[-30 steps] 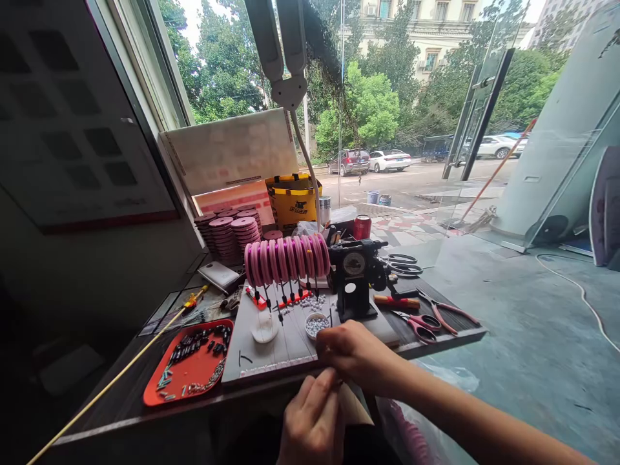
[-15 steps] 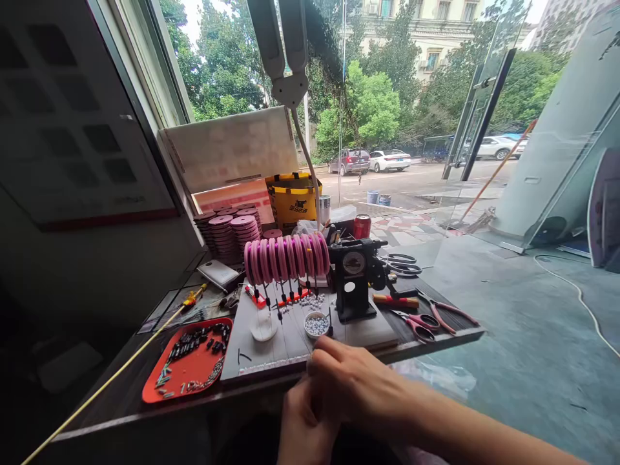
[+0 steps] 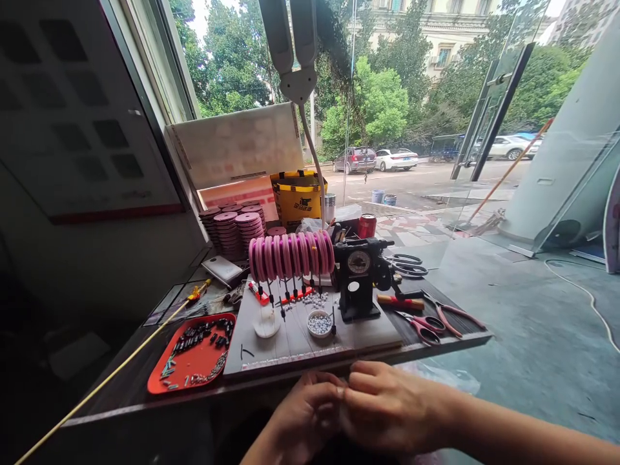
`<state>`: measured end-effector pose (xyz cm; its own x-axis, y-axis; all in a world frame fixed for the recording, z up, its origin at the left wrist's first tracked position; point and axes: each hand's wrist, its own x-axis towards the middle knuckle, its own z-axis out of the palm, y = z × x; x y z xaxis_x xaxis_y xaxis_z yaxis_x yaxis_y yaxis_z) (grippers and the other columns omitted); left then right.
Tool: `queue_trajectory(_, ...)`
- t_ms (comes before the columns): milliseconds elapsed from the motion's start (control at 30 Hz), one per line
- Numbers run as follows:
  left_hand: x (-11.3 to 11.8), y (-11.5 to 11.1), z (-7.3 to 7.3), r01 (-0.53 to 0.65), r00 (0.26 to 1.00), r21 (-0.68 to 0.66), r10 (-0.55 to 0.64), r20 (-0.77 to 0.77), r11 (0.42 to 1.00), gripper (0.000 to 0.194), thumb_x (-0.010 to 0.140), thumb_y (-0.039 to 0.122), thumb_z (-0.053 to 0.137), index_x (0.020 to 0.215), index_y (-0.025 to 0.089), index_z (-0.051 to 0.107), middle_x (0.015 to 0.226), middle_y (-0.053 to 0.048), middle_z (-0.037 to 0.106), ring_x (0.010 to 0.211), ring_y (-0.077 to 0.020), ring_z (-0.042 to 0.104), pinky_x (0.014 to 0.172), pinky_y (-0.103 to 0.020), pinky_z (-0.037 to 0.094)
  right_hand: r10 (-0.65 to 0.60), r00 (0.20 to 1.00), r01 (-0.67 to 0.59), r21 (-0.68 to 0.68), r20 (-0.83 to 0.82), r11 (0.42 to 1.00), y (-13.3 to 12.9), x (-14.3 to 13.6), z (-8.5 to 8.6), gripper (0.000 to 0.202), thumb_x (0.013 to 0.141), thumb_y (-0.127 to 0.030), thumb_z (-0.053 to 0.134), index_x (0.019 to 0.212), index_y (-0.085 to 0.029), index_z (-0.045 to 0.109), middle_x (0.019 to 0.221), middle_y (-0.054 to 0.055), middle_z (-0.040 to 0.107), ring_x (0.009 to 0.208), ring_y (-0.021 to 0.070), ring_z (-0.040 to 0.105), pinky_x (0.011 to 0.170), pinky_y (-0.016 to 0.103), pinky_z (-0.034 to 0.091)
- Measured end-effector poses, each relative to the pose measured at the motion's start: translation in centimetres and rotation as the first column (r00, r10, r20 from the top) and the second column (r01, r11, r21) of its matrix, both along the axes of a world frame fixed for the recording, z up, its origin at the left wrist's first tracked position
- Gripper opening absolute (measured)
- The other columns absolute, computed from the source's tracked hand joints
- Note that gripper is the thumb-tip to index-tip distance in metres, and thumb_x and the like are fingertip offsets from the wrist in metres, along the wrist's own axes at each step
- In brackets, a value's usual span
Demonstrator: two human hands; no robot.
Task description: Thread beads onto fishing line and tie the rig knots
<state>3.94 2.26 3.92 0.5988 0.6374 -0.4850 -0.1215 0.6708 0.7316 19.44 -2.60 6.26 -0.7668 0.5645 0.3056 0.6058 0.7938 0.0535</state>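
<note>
My left hand (image 3: 310,410) and my right hand (image 3: 382,400) meet just in front of the table's near edge. Fingers of both are pinched together, and whatever lies between them is too small to make out. Beyond them, a row of pink spools (image 3: 291,256) sits on a black hand-cranked machine (image 3: 357,284). Thin lines with small black pieces hang from the spools over a pale board (image 3: 290,349). On that board stand a white cup of small beads (image 3: 320,323) and a white dish (image 3: 267,325).
A red tray (image 3: 191,368) of small black and metal parts lies at left, beside a yellow rod (image 3: 116,370). Red-handled scissors (image 3: 426,326) and pliers (image 3: 455,316) lie at right. Stacked pink discs (image 3: 249,226), a yellow bag (image 3: 300,203) and a red can (image 3: 367,226) stand behind.
My hands were overlapped near the bead cup; now they are lower and more side by side, fingertips meeting. The view has shifted slightly.
</note>
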Motion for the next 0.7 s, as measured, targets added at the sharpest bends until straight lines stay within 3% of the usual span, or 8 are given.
queue_trajectory(100,-0.1,-0.1,0.1,0.006,1.0,-0.01,-0.006,-0.011,1.0,0.009,0.046,0.013,0.065,0.051,0.012,0.056,0.045,0.008,0.039,0.039,0.0001,0.029,0.041,-0.014,0.015,0.069,0.998,-0.069,0.016,0.011,0.997,0.2,0.1,-0.2,0.033,0.084,-0.011,0.033,0.073,-0.014,0.064,0.056,0.004,0.057,0.05,0.0147,0.04,0.05,0.03,0.035)
queue_trajectory(200,-0.2,0.1,0.1,0.012,0.999,0.055,-0.011,-0.03,0.998,0.008,0.047,0.016,0.064,0.053,0.013,0.058,0.047,0.007,0.041,0.04,-0.0009,0.031,0.042,-0.015,0.017,0.094,0.996,-0.094,0.02,-0.009,0.995,-0.1,0.2,0.1,0.034,0.085,-0.009,0.03,0.081,-0.013,0.064,0.061,0.006,0.061,0.054,0.0163,0.046,0.054,0.03,0.036)
queue_trajectory(300,-0.3,0.6,0.4,0.042,0.997,0.219,-0.028,-0.066,0.975,0.004,0.05,0.014,0.064,0.053,0.012,0.061,0.052,0.003,0.051,0.043,-0.0035,0.036,0.043,-0.018,0.021,0.089,0.992,-0.091,-0.019,-0.095,0.996,-0.4,0.2,0.3,0.031,0.088,-0.01,0.031,0.094,-0.015,0.061,0.074,0.007,0.067,0.068,0.0188,0.052,0.06,0.031,0.037)
queue_trajectory(400,-0.3,1.2,0.9,0.11,0.99,0.402,-0.066,-0.122,0.909,0.006,0.051,0.012,0.068,0.051,0.012,0.062,0.056,0.001,0.056,0.043,-0.0059,0.038,0.041,-0.02,0.02,0.045,0.94,-0.09,-0.116,-0.339,0.989,-0.2,0.0,0.2,0.031,0.09,-0.015,0.03,0.08,-0.017,0.059,0.068,0.005,0.065,0.062,0.0158,0.049,0.061,0.028,0.037)
queue_trajectory(500,-0.3,1.2,1.3,0.129,0.987,0.526,-0.057,-0.151,0.841,0.011,0.053,0.014,0.072,0.051,0.013,0.061,0.058,0.003,0.052,0.047,-0.0074,0.036,0.042,-0.021,0.021,-0.156,0.793,-0.032,-0.297,-0.589,0.954,0.6,-0.4,0.3,0.032,0.09,-0.024,0.037,0.064,-0.017,0.055,0.058,0.002,0.057,0.056,0.0133,0.044,0.057,0.025,0.037)
queue_trajectory(567,-0.3,0.6,1.1,0.095,0.988,0.641,0.006,-0.153,0.762,0.012,0.063,0.021,0.07,0.056,0.014,0.062,0.065,0.001,0.051,0.054,-0.0095,0.038,0.046,-0.021,0.026,-0.355,0.623,-0.042,-0.483,-0.697,0.875,1.1,-0.7,0.5,0.029,0.086,-0.031,0.047,0.063,-0.017,0.054,0.058,0.001,0.054,0.056,0.0126,0.045,0.053,0.023,0.036)
queue_trajectory(633,-0.2,0.0,0.7,0.042,0.985,0.762,0.1,-0.14,0.646,0.02,0.073,0.029,0.063,0.059,0.014,0.063,0.071,0.0,0.049,0.062,-0.0121,0.04,0.051,-0.022,0.031,-0.491,0.488,-0.119,-0.612,-0.722,0.782,1.6,-0.9,0.8,0.025,0.082,-0.033,0.054,0.064,-0.016,0.053,0.057,-0.001,0.051,0.056,0.0116,0.045,0.053,0.022,0.036)
queue_trajectory(700,-0.1,-0.3,0.2,-0.008,0.983,0.805,0.151,-0.101,0.594,0.024,0.077,0.033,0.059,0.063,0.015,0.064,0.073,-0.001,0.048,0.067,-0.0139,0.042,0.057,-0.023,0.034,-0.515,0.46,-0.161,-0.638,-0.724,0.753,2.0,-1.1,1.1,0.024,0.08,-0.03,0.057,0.062,-0.016,0.053,0.057,-0.003,0.048,0.056,0.0108,0.043,0.054,0.022,0.035)
